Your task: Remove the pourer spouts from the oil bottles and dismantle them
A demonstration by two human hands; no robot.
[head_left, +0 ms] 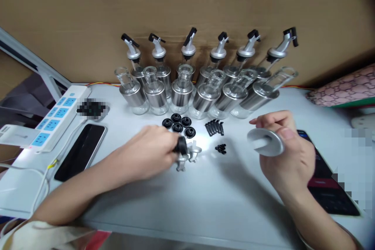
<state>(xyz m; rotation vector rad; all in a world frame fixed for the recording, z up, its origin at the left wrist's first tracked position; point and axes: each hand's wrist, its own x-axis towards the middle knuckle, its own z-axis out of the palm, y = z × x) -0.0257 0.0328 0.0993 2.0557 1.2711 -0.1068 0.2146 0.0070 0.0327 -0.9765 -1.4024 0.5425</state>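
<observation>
My left hand [152, 150] is closed, pinching a black rubber stopper [182, 145] at the small pile of silver pourer spouts [190, 155] on the white table [205, 199]. My right hand [288, 156] is raised above the table, fingers wrapped round a silver metal cap [266, 142]. Between the hands lie several black rubber stoppers [178, 122], a bunch of black plastic tubes [214, 127] and some tiny black bits [221, 149]. Behind them stand two rows of glass oil bottles [181, 93]; the back row carries fitted pourers [189, 47].
A white power strip [60, 115] with blue sockets and a dark phone [82, 150] lie at the left. Another phone [328, 183] with a lit screen lies under my right wrist. A cardboard wall [187, 4] backs the table. A patterned pink cloth [342, 88] sits at right.
</observation>
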